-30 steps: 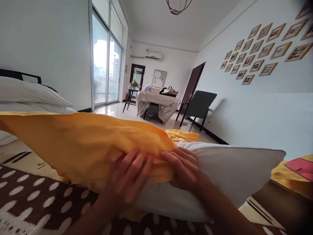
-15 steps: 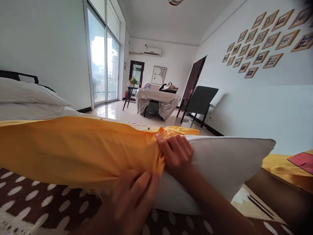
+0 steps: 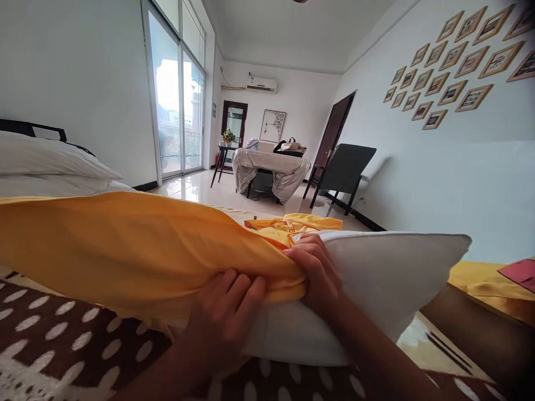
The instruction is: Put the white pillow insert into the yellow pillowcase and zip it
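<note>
A white pillow (image 3: 384, 267) lies across in front of me, its left part inside a yellow pillowcase (image 3: 125, 245) and its right end bare. My left hand (image 3: 225, 312) grips the lower part of the yellow cloth near its opening, fingers curled into the fabric. At the upper edge of the opening, my right hand (image 3: 320, 270) is closed round the cloth, against the white pillow. The fingertips of both hands are partly hidden in the folds. More yellow cloth (image 3: 309, 223) lies bunched behind the pillow.
White pillows (image 3: 45, 161) are stacked at the left by a dark headboard. Brown spotted fabric (image 3: 83, 334) lies below. A yellow and pink cloth (image 3: 493, 284) is at the right. Farther off stand a covered table (image 3: 271, 161), a black chair (image 3: 345, 170) and a plant stand (image 3: 223, 149).
The right-hand edge of the pillowcase has moved right along the pillow. My right hand has shifted slightly right and down, while my left hand has moved up a little.
</note>
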Demonstrator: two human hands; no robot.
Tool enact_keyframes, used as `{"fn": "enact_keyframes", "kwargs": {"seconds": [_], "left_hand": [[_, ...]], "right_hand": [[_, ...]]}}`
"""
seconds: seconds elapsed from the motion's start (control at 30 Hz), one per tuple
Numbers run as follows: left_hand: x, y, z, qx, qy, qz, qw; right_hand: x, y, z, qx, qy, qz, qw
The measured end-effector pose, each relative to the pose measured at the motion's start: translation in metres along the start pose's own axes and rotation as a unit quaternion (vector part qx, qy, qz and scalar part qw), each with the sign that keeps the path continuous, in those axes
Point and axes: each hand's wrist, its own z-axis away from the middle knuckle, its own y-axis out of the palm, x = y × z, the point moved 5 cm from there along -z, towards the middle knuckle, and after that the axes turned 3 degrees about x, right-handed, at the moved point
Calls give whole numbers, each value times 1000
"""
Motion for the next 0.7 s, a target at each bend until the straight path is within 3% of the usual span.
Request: {"fn": "enact_keyframes", "kwargs": {"seconds": [0.1,0.17,0.43,0.7], "left_hand": [[2,5,-1,17,-27,-28,999],[2,8,-3,35,-34,-43,998],[-12,1,0,27,-29,-55,998],[-22,-6,6,41,-24,-71,996]], "right_hand": [[1,7,-2,93,-6,20,995],[-1,12,-3,118,-8,50,992],[-7,29,-5,101,44,206,972],[-20,32,-8,113,157,240,951]]}}
